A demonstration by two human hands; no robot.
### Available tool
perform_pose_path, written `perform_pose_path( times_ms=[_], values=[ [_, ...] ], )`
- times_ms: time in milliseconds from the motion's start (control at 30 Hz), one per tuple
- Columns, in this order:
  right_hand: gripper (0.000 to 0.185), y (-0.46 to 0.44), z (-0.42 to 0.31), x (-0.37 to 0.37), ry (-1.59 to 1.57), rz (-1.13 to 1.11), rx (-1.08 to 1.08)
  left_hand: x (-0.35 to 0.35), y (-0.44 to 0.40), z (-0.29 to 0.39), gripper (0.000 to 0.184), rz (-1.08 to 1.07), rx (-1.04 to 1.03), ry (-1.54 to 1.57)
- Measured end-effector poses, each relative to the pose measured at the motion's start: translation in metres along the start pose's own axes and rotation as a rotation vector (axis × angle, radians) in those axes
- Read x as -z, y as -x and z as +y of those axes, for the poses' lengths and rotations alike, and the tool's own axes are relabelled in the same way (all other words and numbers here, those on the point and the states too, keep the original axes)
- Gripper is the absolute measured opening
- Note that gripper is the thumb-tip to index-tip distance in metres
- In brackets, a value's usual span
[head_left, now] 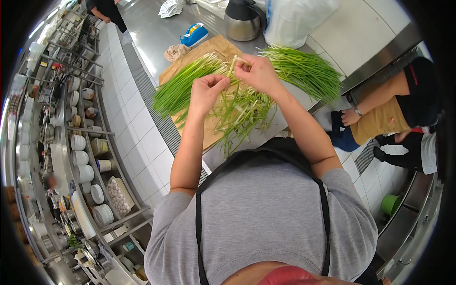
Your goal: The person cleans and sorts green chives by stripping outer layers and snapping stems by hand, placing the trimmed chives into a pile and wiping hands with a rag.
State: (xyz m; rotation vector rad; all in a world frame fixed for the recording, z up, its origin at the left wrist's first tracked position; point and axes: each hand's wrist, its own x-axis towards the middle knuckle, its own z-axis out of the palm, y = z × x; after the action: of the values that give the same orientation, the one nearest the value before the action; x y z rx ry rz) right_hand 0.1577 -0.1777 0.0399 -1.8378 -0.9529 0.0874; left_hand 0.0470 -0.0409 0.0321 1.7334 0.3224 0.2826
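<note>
Between my two hands, above a heap of loose trimmings, are a few chive stalks (231, 70) with pale ends. My left hand (207, 93) pinches them from the left, thumb against fingertips. From the right, my right hand (258, 74) has its fingers closed around the pale end. A pile of chives (183, 84) lies to the left on brown paper (209, 135), roots toward the back. Another chive bunch (306, 71) rests on the steel counter beyond my right hand. Limp, yellowish chive trimmings (244, 111) spread below both hands, toward my apron.
A blue tape dispenser (194, 34), a crumpled beige cloth (176, 52), a steel thermos jug (242, 21) and a plastic bag (297, 21) stand at the back. Other people are at right (384, 102) and far left (108, 13). Shelves with containers (84, 173) line the left.
</note>
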Motion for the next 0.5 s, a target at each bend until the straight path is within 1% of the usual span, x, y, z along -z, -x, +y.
perform_pose_path(
  times_ms=[33, 133, 267, 333, 367, 433, 467, 500],
  values=[
    [0.013, -0.001, 0.002, 0.001, 0.102, 0.053, 0.024, 0.001, 0.001, 0.000, 0.019, -0.003, 0.013, -0.034],
    [0.018, -0.006, 0.015, 0.008, 0.220, 0.155, 0.031, 0.004, 0.005, 0.000, 0.018, -0.003, 0.032, -0.081],
    [0.016, -0.011, 0.038, 0.015, 0.085, 0.199, -0.046, 0.011, 0.002, -0.007, 0.020, -0.016, 0.058, -0.128],
    [0.014, -0.014, 0.040, 0.018, -0.045, 0.202, -0.108, 0.014, -0.002, -0.009, 0.024, 0.056, 0.019, -0.285],
    [0.014, -0.015, 0.040, 0.020, -0.179, 0.157, -0.200, 0.015, -0.004, -0.010, 0.026, 0.092, 0.001, -0.364],
    [0.015, -0.015, 0.019, 0.028, -0.446, 0.062, -0.383, 0.010, -0.014, -0.016, 0.031, 0.248, -0.381, -0.645],
    [0.015, -0.014, 0.014, 0.030, -0.537, 0.017, -0.405, 0.006, -0.016, -0.018, 0.033, 0.325, -0.573, -0.782],
    [0.014, -0.014, 0.010, 0.031, -0.628, -0.028, -0.427, -0.001, -0.015, -0.012, 0.030, 0.189, -0.451, -0.579]
  ],
)
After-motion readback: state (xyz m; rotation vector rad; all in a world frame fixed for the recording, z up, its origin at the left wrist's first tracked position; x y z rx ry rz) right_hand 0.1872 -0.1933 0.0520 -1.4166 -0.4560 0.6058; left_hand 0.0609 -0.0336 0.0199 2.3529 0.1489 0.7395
